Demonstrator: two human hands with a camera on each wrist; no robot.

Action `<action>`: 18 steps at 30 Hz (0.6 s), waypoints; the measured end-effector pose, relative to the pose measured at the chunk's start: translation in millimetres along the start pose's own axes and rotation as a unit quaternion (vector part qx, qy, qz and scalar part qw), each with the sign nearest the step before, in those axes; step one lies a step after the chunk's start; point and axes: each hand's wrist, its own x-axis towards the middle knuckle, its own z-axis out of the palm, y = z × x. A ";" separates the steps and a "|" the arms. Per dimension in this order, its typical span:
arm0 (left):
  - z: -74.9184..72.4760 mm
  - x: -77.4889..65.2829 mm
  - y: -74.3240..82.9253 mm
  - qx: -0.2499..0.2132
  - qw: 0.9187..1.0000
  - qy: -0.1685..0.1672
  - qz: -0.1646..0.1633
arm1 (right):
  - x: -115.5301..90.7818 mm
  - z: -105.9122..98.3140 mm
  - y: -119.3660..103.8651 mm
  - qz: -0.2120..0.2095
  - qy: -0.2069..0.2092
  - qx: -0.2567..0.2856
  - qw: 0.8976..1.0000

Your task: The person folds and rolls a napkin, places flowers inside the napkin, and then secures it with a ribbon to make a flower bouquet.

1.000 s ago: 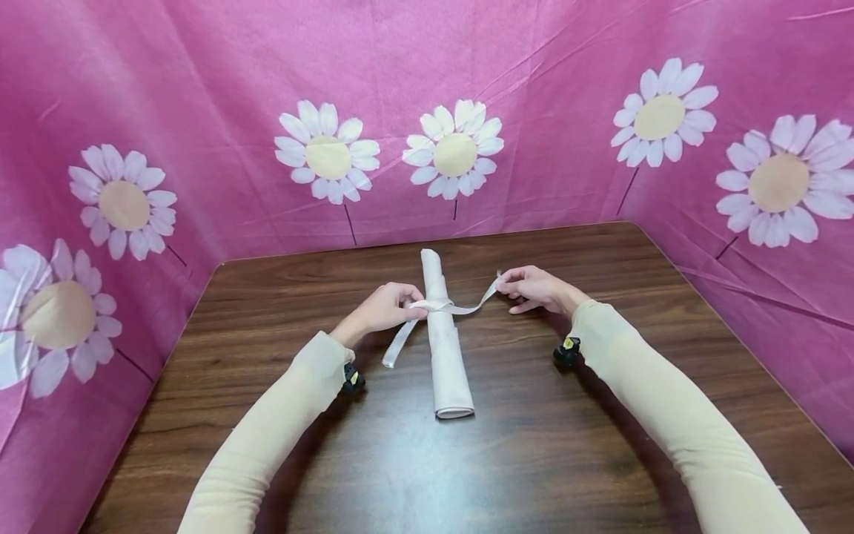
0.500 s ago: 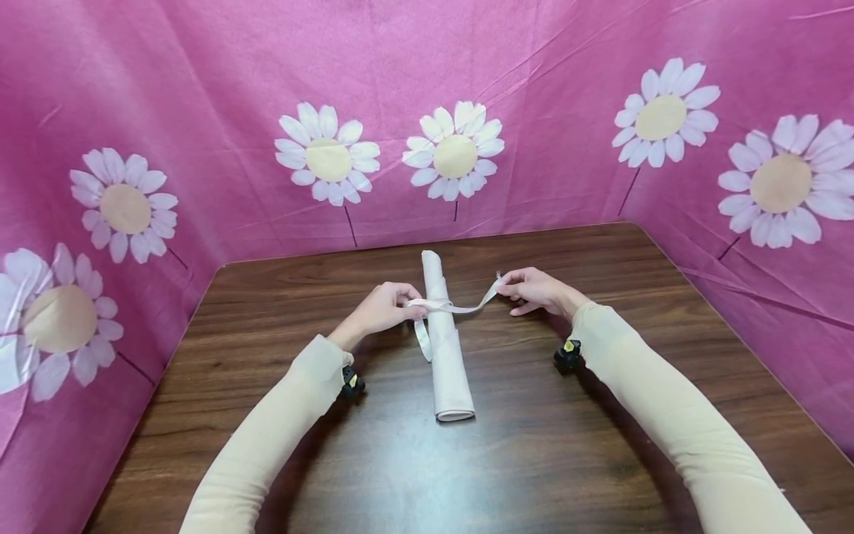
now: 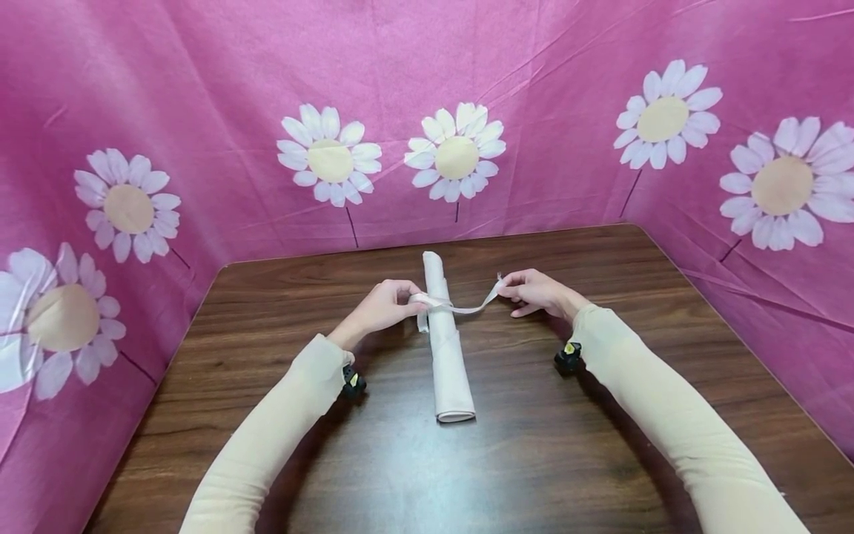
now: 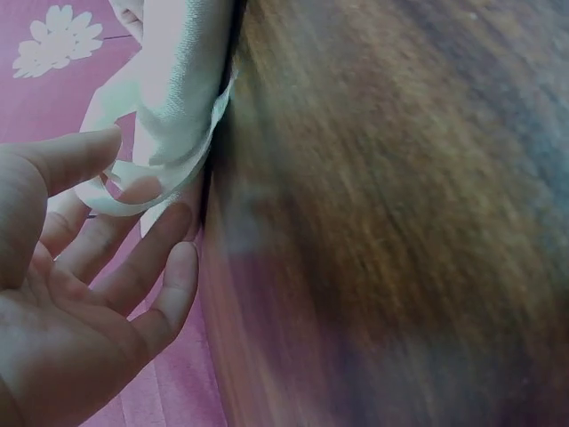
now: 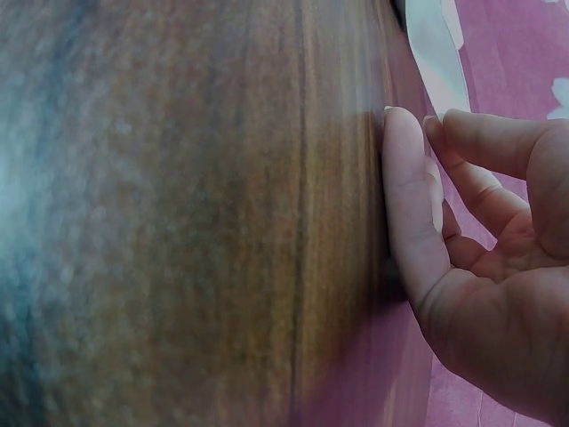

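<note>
A rolled cream cloth [image 3: 450, 371] lies lengthwise on the table, with a pale ribbon [image 3: 472, 309] crossing its upper half. To the left of the roll, my left hand [image 3: 390, 304] holds the ribbon between thumb and fingers. The left wrist view shows a ribbon loop [image 4: 133, 203] around those fingers, against the cloth roll [image 4: 182, 71]. On the other side, my right hand [image 3: 537, 291] pinches the ribbon's far end, which slants up from the roll. In the right wrist view the ribbon [image 5: 437, 53] runs up from the thumb and fingertip.
The brown wood-grain table [image 3: 300, 475] extends around the roll. A pink curtain [image 3: 233, 96] printed with large white daisies hangs behind it and along both sides. Small black devices [image 3: 568, 357] are on both wrists.
The ribbon's left tail, which lay out to the left, has swung in towards the roll and now shows only a short piece below the left hand. Both hands stay nearly in place.
</note>
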 end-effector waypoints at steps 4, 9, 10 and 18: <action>0.8 0.3 0.0 -0.002 1.000 0.004 0.003 | 1.4 -1.4 2.2 -0.002 -0.002 -0.001 1.000; 3.0 -0.3 -1.1 -0.030 0.999 0.014 0.020 | 1.5 -0.4 3.1 -0.003 -0.005 -0.003 1.000; 3.3 0.0 -1.1 -0.040 0.999 0.017 0.024 | 1.3 -0.5 2.9 -0.002 -0.004 -0.004 1.000; 1.8 1.9 1.2 -0.056 0.998 0.019 0.020 | 0.7 0.1 0.6 -0.005 -0.006 -0.007 1.000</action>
